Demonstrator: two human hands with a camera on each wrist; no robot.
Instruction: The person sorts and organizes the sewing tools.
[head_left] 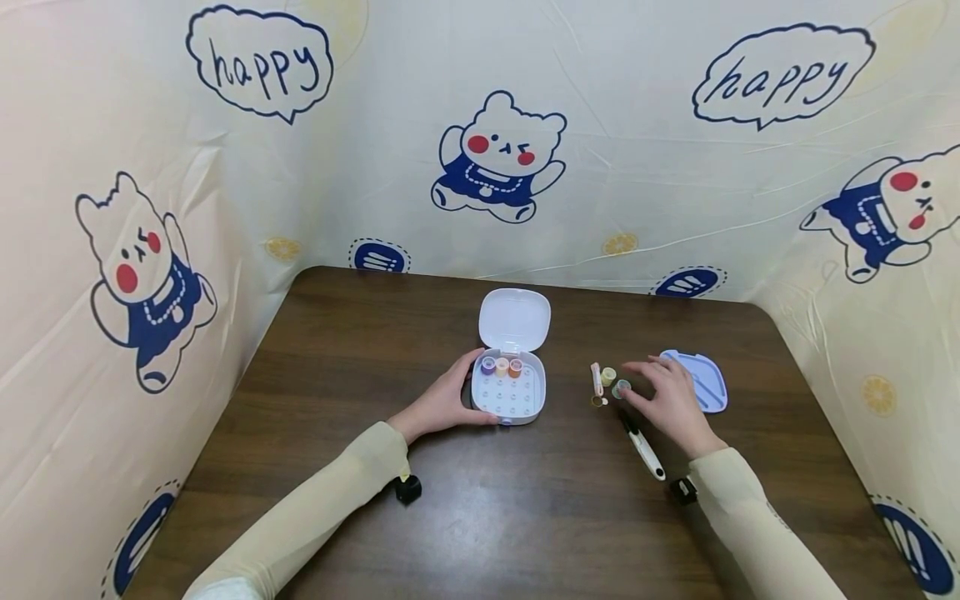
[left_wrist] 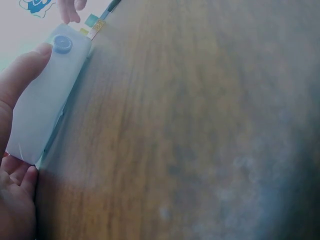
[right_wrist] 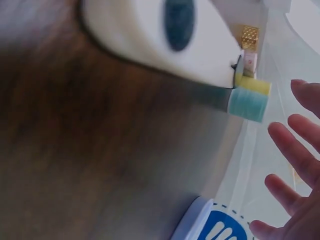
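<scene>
A white sewing box [head_left: 531,398] stands with its lid [head_left: 514,319] raised, pegs inside and purple [head_left: 488,365], peach [head_left: 502,367] and orange [head_left: 515,367] thread spools in its back row. My left hand [head_left: 442,404] grips it from the left, the thumb along its front beside a round blue catch [left_wrist: 63,44]. To the right, my right hand [head_left: 671,400] reaches over the table with fingers spread. Just off its fingertips stands a green thread spool [right_wrist: 247,104], apart from them in the right wrist view. A yellow spool [head_left: 608,377] stands close behind the green one.
Left of the spools lie a slim pink item [head_left: 596,379] and a small gold piece [head_left: 597,401]. A black-and-white tool [head_left: 645,452] lies in front of the right hand. Behind that hand is a blue plastic tray [head_left: 712,383]. Printed cloth [head_left: 645,183] walls surround the table.
</scene>
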